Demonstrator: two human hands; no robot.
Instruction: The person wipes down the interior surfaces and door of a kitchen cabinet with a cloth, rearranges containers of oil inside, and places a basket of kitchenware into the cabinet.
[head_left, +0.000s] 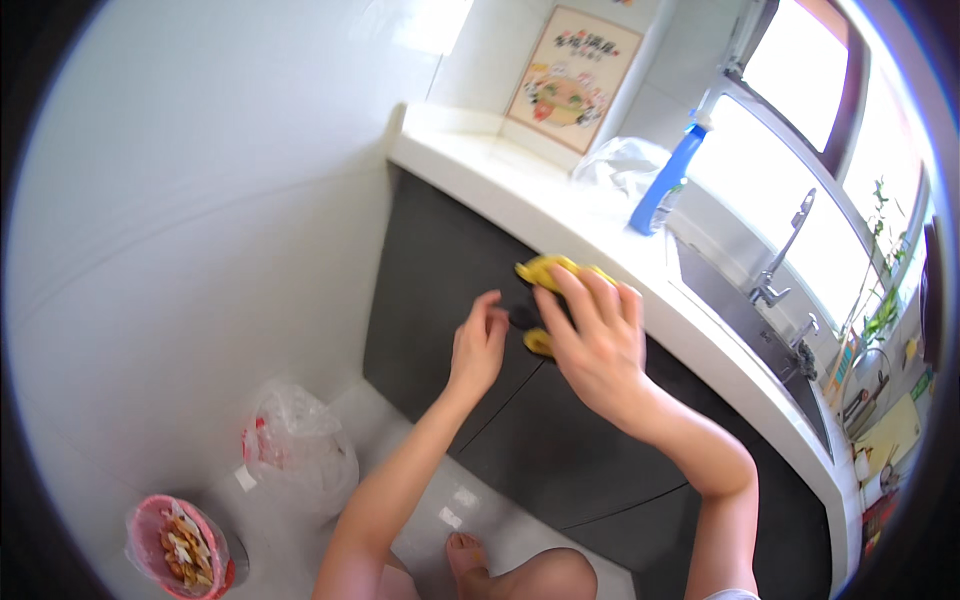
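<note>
My right hand (596, 337) is pressing a yellow cloth (551, 270) with dark parts against the dark cabinet front (442, 262), just under the countertop edge. Part of the cloth is hidden beneath the palm and fingers. To its left is my left hand (478, 349), its thumb and fingers bent close to a small blurred black thing (521, 316). Whether the left fingers touch or pinch that black thing cannot be made out. The white countertop (487, 176) runs above both hands.
A blue spray bottle (670, 180) and a clear plastic bag (621, 161) stand on the countertop, left of the sink (720, 289) and its faucet (780, 251). On the floor are a tied plastic bag (300, 450) and a pink-lined bin (142, 544) holding scraps.
</note>
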